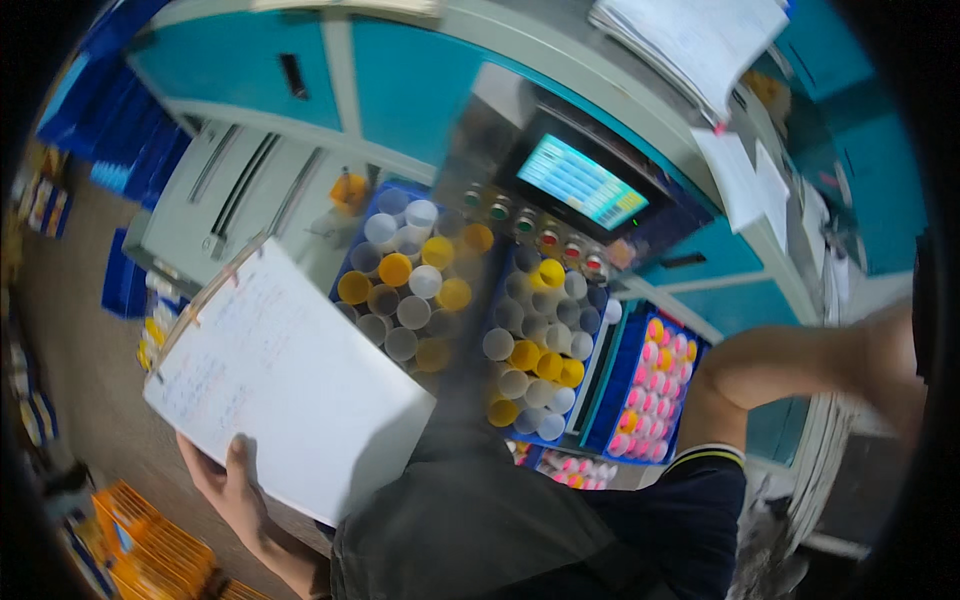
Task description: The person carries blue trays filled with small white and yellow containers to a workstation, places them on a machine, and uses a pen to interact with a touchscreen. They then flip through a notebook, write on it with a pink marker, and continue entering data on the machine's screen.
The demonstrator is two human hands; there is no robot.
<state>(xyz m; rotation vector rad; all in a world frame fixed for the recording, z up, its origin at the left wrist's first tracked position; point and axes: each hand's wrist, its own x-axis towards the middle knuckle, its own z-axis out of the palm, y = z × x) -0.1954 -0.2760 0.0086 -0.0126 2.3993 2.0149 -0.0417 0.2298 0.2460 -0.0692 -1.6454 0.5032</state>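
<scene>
My left hand (pixel 225 485) grips the lower left edge of a notebook (pixel 300 390), its thumb lying on top of the white page. Faint handwriting covers the page's upper left part, and a brownish binding runs along that side. The notebook is tilted, with its right corner over the near side of a blue crate of cups. My right arm is bent and raised at the right. Of my right hand (pixel 893 350), only a blurred part shows close to the picture's rim, and its fingers are hidden.
Blue crates (pixel 345 255) hold white and yellow cups before a control panel with a lit screen (pixel 582 180) and buttons. Another blue crate (pixel 590 440) holds pink and orange pieces. Papers (pixel 690 45) lie on the machine top. Orange baskets (pixel 160 550) stand on the floor.
</scene>
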